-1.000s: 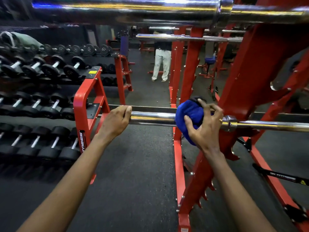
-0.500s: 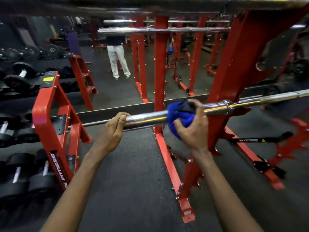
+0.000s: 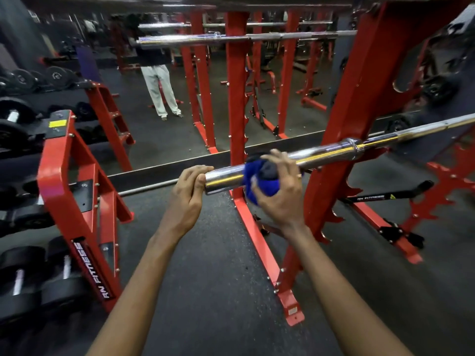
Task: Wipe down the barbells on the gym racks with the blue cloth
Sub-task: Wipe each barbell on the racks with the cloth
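Two hands work on one barbell point(image 3: 321, 152), which crosses the red upright point(image 3: 354, 111) with its thick chrome sleeve projecting to the left of that upright. The left hand point(image 3: 189, 191) grips the free end of the sleeve, the point farthest from the upright, with its fingers curled over the top of the tube. The probable purpose is to steady the bar and stop the sleeve turning under the rubbing load.

The right hand point(image 3: 280, 194), between the left hand and the upright, holds the blue cloth point(image 3: 253, 181) bunched against the sleeve. Its fingers and thumb are curled round the wad, which presses the fabric onto the chrome. Whether the cloth encircles the tube fully cannot be determined.

Bare sleeve runs from the cloth to the collar point(image 3: 356, 147) at the upright, so this grip appears suited to a sliding stroke along that length. A second barbell point(image 3: 192, 39) lies higher, beyond the upright. A dumbbell rack point(image 3: 64, 163) stands well to the left of the upright.
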`<move>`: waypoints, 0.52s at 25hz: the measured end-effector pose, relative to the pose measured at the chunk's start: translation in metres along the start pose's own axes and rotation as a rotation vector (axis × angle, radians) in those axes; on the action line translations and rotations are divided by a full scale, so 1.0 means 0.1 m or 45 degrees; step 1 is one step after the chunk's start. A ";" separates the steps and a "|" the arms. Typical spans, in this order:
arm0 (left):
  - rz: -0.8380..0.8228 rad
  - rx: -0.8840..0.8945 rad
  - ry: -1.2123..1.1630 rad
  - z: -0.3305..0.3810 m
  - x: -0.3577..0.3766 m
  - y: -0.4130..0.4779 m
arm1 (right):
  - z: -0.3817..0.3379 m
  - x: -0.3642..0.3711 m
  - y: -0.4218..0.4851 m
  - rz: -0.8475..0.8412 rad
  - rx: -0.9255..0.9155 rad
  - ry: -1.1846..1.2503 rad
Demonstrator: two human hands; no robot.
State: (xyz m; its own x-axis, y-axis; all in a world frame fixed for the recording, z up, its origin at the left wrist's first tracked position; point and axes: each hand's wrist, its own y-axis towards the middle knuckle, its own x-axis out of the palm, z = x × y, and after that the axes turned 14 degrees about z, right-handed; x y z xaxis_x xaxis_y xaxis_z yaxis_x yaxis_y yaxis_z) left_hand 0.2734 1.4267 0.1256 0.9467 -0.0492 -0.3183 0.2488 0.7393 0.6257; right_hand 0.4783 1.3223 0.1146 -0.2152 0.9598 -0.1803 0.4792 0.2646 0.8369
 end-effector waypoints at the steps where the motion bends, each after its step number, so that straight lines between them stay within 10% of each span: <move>1: -0.025 -0.001 0.030 0.00 -0.03 -0.01 | 0.06 -0.01 0.07 0.124 0.160 0.004; 4: -0.066 -0.099 0.072 0.00 -0.07 0.00 | -0.17 0.24 -0.01 0.384 0.438 0.070; 9: -0.055 -0.347 -0.293 0.12 0.02 0.09 | -0.97 0.64 -0.82 0.208 0.434 0.413; 13: -0.222 -0.430 -0.347 0.17 -0.04 0.23 | -1.04 0.63 -0.76 0.496 1.115 0.620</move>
State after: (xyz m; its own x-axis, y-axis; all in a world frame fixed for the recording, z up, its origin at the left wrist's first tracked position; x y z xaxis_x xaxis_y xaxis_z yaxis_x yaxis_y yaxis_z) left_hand 0.2788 1.4328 0.1538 0.9270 -0.3336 -0.1715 0.3715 0.8793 0.2980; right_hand 0.3393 1.3529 0.0934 -0.1394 0.9031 0.4062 0.9893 0.1094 0.0962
